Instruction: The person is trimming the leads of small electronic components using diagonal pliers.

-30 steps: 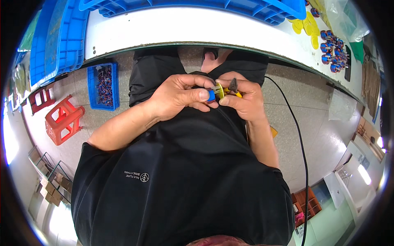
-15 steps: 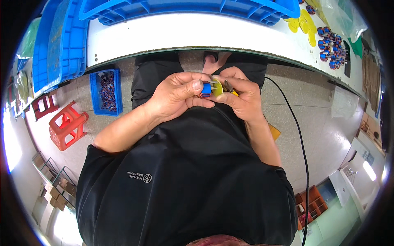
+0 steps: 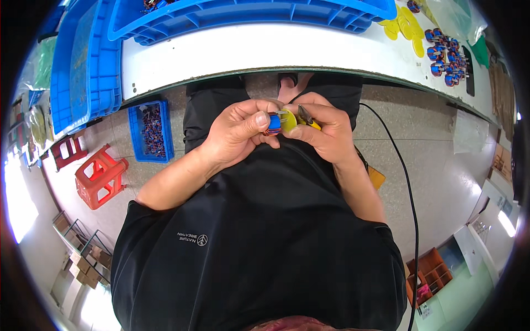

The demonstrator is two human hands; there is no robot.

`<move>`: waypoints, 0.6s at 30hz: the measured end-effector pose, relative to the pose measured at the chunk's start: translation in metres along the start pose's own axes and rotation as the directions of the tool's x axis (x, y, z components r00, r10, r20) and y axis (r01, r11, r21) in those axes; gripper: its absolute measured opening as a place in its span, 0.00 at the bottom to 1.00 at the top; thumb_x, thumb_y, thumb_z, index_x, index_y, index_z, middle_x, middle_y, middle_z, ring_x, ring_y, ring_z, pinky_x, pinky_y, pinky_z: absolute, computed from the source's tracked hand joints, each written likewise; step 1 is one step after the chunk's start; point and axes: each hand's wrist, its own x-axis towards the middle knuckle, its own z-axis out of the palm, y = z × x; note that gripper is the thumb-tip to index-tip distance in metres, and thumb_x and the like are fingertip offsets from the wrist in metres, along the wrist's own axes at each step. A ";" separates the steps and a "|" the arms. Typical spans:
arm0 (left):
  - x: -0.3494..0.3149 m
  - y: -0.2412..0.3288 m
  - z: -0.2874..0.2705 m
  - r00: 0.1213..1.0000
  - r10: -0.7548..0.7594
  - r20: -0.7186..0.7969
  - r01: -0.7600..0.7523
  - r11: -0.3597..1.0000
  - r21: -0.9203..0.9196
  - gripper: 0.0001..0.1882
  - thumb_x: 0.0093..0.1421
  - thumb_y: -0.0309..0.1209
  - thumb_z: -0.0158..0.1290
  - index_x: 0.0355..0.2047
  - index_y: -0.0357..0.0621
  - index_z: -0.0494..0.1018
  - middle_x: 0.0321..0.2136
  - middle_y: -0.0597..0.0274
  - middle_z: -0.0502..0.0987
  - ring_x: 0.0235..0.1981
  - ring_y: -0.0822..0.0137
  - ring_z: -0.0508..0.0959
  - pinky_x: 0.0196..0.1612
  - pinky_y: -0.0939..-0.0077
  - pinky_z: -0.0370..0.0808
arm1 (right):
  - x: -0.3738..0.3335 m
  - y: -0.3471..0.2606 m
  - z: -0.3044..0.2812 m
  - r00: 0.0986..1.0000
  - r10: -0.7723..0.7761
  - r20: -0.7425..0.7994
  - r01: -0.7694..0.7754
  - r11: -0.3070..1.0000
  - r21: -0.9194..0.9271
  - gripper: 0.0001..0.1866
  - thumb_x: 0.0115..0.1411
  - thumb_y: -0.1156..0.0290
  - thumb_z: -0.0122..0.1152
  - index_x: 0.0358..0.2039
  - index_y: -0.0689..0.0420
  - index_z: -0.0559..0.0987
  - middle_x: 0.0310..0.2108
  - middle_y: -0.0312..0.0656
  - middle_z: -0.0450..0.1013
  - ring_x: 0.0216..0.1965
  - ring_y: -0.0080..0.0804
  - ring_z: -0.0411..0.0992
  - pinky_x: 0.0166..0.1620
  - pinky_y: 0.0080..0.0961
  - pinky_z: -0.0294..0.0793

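Observation:
My left hand [image 3: 234, 131] is closed, with thumb and fingers pinching a small coil [image 3: 274, 123] with a blue body and copper-red windings. Its metal leads point right, toward a thin yellow disc [image 3: 289, 121]. The leads meet the disc; whether they pass through it I cannot tell. My right hand [image 3: 333, 129] grips that disc near its edge between thumb and fingers. Tucked in the same hand is a pair of pliers [image 3: 304, 114] with dark jaws and yellow handles, partly hidden by the fingers. Both hands are close together above my lap.
Ahead is a white worktable [image 3: 221, 52] with large blue crates [image 3: 254, 25]. Loose yellow discs [image 3: 407, 25] and several finished-looking coils [image 3: 448, 58] lie at its right. On the floor stand a blue bin [image 3: 152, 132] of parts and a red stool [image 3: 101, 176]. A black cable [image 3: 398, 160] hangs at right.
The view has shifted slightly. Both hands keep their holds on the coil, disc and pliers; the pliers' jaws have tilted a little more upright.

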 end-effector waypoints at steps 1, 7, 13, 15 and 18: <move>0.000 -0.001 -0.003 1.000 -0.011 0.017 0.011 1.000 -0.004 0.17 0.68 0.34 0.60 0.49 0.31 0.75 0.40 0.51 0.78 0.33 0.64 0.80 0.39 0.72 0.85 | 0.000 0.000 0.000 1.000 0.008 0.002 -0.008 1.000 0.006 0.19 0.52 0.80 0.76 0.45 0.67 0.84 0.41 0.41 0.75 0.36 0.25 0.69 0.42 0.19 0.67; -0.001 -0.003 -0.010 0.999 -0.033 0.043 0.033 0.999 -0.009 0.18 0.67 0.35 0.61 0.49 0.33 0.74 0.40 0.50 0.78 0.30 0.65 0.80 0.34 0.74 0.83 | 0.002 -0.008 0.001 0.999 0.032 0.003 -0.033 0.999 0.007 0.20 0.51 0.78 0.77 0.45 0.67 0.83 0.42 0.43 0.76 0.38 0.30 0.71 0.44 0.23 0.69; -0.001 -0.002 -0.006 1.000 -0.022 -0.017 0.021 0.999 -0.034 0.17 0.67 0.34 0.61 0.48 0.34 0.74 0.37 0.51 0.79 0.29 0.67 0.79 0.31 0.79 0.79 | 0.000 0.000 0.004 0.999 0.027 -0.040 -0.028 0.999 -0.027 0.21 0.51 0.78 0.77 0.46 0.67 0.83 0.41 0.43 0.76 0.39 0.31 0.72 0.44 0.24 0.70; 0.001 -0.003 -0.004 1.000 -0.006 -0.030 0.005 1.000 -0.019 0.17 0.67 0.34 0.61 0.48 0.34 0.74 0.37 0.51 0.79 0.28 0.67 0.78 0.31 0.79 0.78 | 0.001 0.000 0.005 0.999 0.018 -0.050 -0.019 0.999 -0.031 0.21 0.51 0.78 0.77 0.46 0.67 0.83 0.41 0.43 0.76 0.38 0.31 0.72 0.44 0.24 0.70; 0.003 -0.004 -0.002 0.997 0.046 -0.066 -0.044 0.999 0.023 0.16 0.66 0.34 0.61 0.48 0.34 0.75 0.35 0.52 0.79 0.28 0.67 0.78 0.30 0.79 0.77 | 0.002 -0.001 0.006 0.997 -0.006 -0.078 0.002 0.999 -0.048 0.21 0.51 0.78 0.77 0.47 0.66 0.83 0.40 0.43 0.76 0.38 0.31 0.72 0.44 0.23 0.70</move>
